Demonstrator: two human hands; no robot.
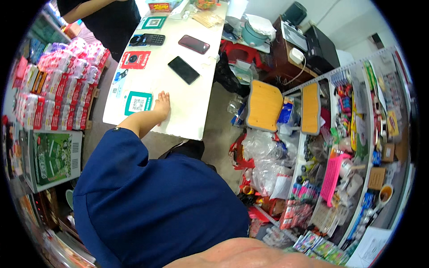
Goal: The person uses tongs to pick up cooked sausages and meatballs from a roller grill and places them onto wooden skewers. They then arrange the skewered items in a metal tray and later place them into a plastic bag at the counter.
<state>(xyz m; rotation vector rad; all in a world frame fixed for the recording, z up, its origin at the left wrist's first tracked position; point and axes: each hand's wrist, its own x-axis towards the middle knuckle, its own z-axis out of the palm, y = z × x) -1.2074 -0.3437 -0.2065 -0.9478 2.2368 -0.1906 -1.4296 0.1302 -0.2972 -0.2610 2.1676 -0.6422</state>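
My left hand [163, 106] rests palm down on a white tabletop [182, 115], its fingers a little apart and nothing held. It lies beside a green-framed card with a printed code [138, 103]. Beyond the fingers is a black smartphone [183, 70], screen up. A dark red phone [194, 44] lies farther along. Toward the left edge are a red printed card [135, 60] and a black keypad device [147, 39]. My right hand is out of view. Bare skin fills part of the bottom edge, too close to tell which part of the body it is.
A person in black [107, 26] stands across the table at upper left. Stacked shrink-wrapped packs [63, 87] rise at left. To the right are a wooden-backed chair [264, 105], plastic bags [264, 157] and shelves holding a pink basket [333, 179]. A printer [320, 50] stands behind.
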